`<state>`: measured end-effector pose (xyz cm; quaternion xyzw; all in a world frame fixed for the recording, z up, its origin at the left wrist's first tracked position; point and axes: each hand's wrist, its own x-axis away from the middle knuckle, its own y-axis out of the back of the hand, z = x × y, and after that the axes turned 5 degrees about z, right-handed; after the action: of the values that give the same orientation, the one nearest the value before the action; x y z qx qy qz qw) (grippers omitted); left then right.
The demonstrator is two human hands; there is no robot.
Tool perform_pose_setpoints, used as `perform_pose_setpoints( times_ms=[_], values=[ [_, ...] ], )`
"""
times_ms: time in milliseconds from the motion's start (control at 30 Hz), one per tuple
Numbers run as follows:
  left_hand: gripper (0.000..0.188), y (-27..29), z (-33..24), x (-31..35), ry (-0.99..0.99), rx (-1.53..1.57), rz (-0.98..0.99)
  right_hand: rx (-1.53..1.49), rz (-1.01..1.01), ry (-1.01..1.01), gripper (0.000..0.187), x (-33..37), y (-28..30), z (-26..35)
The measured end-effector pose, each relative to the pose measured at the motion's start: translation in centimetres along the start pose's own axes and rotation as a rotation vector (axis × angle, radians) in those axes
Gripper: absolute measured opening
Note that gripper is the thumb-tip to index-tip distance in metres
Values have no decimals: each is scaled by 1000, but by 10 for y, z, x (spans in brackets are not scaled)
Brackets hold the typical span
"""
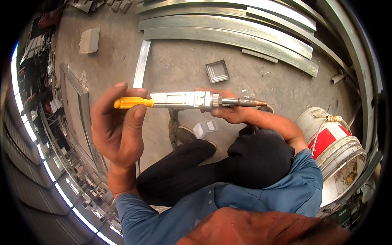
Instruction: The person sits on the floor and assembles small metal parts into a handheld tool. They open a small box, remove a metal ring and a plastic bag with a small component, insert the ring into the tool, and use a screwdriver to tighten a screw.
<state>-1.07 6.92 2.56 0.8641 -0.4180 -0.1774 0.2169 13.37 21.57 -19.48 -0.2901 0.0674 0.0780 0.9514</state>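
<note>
In my left hand [118,132] a screwdriver with a yellow handle [132,103] is pinched between thumb and fingers. Its tip end meets the left end of a silver metal tool body [179,99]; the exact contact point is too small to tell. My right hand [228,114] grips this tool from beneath and behind, and most of its fingers are hidden. The tool looks like a handheld welding torch, with a knurled ring and a narrow copper-coloured nozzle [261,103] pointing right. Below it, on the floor, lies an opened small clear plastic case [205,129].
Long metal profiles [228,34] lie across the floor ahead. A square metal piece [217,71] sits nearer, and a pale block [89,41] stands far left. White buckets [326,134], one with a red patch, stand at my right. A metal frame [83,122] is at the left.
</note>
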Motion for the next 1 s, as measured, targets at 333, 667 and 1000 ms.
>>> perform_pose_setpoints(
  times_ms=[333, 667, 1000],
  values=[
    [41, -4, 5, -5, 3, -8, 20, -28, 1, -12, 79, 1, 1, 1],
    [42, -4, 8, -6, 6, -25, 23, -6, 0, 2, 80, 0, 2, 1],
    [41, -4, 10, -7, 20, -4, 14, 8, -8, -42, 80, 1, 4, 1]
  ],
)
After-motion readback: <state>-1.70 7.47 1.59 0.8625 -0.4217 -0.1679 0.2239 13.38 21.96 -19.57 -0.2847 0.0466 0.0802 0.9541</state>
